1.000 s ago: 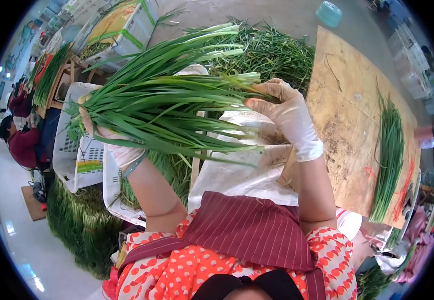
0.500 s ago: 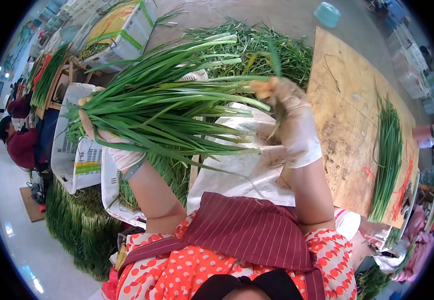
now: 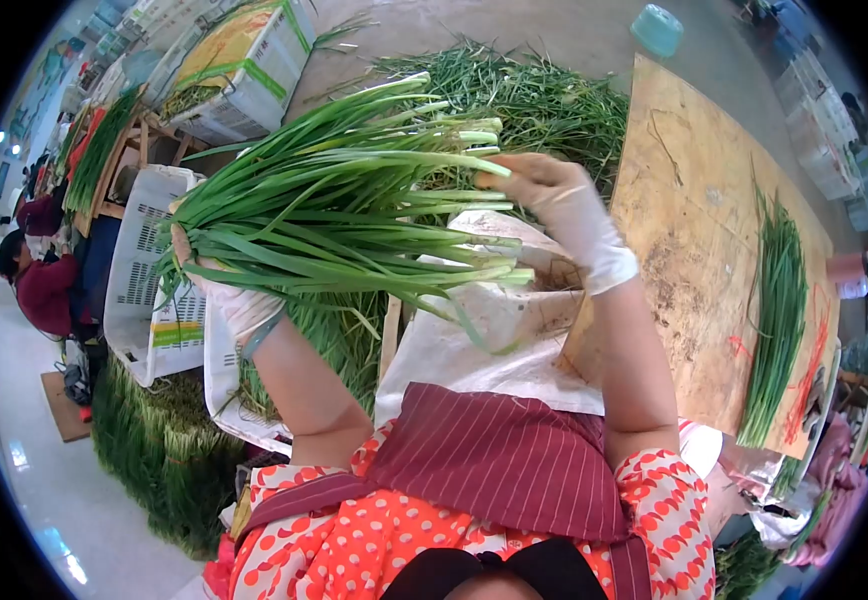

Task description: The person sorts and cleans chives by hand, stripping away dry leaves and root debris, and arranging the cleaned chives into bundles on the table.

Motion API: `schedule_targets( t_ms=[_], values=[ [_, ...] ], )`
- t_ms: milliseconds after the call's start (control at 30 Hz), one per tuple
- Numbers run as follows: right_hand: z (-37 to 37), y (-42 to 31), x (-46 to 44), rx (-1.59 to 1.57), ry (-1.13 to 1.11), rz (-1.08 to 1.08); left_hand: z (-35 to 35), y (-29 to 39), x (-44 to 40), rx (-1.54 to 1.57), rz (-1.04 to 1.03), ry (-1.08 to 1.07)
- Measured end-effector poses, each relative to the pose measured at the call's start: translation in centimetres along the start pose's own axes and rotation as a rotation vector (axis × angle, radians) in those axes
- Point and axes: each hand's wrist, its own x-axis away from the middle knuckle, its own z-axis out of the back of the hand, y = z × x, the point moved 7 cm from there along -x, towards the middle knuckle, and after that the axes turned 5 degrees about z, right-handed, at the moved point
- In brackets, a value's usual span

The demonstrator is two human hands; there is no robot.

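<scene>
A large bunch of long green stalks (image 3: 324,200) lies across my left hand (image 3: 234,295), whose gloved fingers wrap round its leafy end. The pale cut ends fan out to the right. At those ends is my right hand (image 3: 559,205), also gloved, its fingertips closed at a pale stalk end on the upper side of the bunch. Whether they grip that stalk or something behind it is hidden. Below the bunch a white cloth (image 3: 494,350) is spread over my lap area.
A wooden board (image 3: 694,230) on the right bears a bundle of stalks (image 3: 779,320) and red ties (image 3: 809,370). Loose greens (image 3: 544,105) are heaped ahead. White crates (image 3: 149,340) and stacked bundles (image 3: 169,450) stand left, near a seated person (image 3: 46,290).
My right hand swung away with a blurred green strip, then came back left to the stalk ends, where the strip no longer shows. The bunch has shifted and fanned slightly in my left hand.
</scene>
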Motion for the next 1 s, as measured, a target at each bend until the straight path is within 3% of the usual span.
schedule_targets(
  t_ms=[133,267,333,400,467,600,733,1000],
  values=[
    [-3.5,-0.2,-1.4,-0.023,-0.072,0.034,-2.6,-1.1,1.2,0.008,0.029,0.091],
    [-4.2,-0.3,-2.5,-0.17,-0.048,-0.151,-3.2,-1.2,1.5,-0.047,0.039,0.067],
    [-4.4,-0.1,-3.1,-0.225,-0.049,-0.094,-3.9,-1.5,1.4,0.134,0.092,-0.124],
    [-4.5,1.8,-3.8,-0.109,-0.061,-0.173,-3.6,-1.4,1.6,-0.008,0.055,0.004],
    [-4.4,2.8,-4.3,-0.129,-0.013,-0.073,-3.8,-1.9,2.2,-0.035,0.05,0.11],
    [-4.2,1.8,-2.8,-0.352,0.081,-0.209,-3.6,-2.2,2.2,-0.034,0.105,0.09],
    [-4.3,2.2,-2.5,-0.43,0.113,-0.148,-3.3,-2.0,2.1,-0.076,0.031,0.135],
    [-4.0,1.8,-2.3,-0.29,0.026,-0.167,-3.4,-1.9,2.2,-0.056,0.035,0.156]
  ],
)
